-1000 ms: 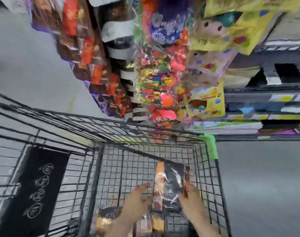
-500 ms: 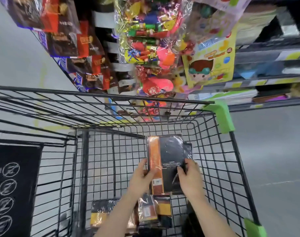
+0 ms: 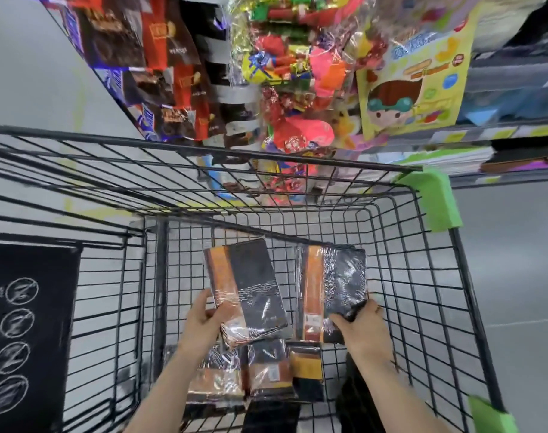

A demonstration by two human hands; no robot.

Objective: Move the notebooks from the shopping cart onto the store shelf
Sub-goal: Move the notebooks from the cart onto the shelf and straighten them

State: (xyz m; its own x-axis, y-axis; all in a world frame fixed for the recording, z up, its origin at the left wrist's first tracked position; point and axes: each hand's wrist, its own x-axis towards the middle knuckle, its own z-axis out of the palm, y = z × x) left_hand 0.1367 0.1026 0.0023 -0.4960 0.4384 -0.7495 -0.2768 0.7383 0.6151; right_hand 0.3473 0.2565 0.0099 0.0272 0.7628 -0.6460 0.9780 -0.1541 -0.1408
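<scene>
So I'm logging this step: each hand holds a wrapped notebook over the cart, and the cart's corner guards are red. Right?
Not quite: the head view shows the corner guards are green. The rest stands: the left hand and right hand each hold a wrapped notebook over the cart.

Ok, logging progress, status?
Left hand grips one notebook pack, right hand another. Both above cart. More packs below.

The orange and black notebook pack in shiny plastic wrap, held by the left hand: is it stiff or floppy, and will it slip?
The plastic-wrapped orange and black notebook pack stays flat though the left hand grips only its lower corner, so it is probably stiff. Its glossy, wrinkled wrap may be slippery.
</scene>
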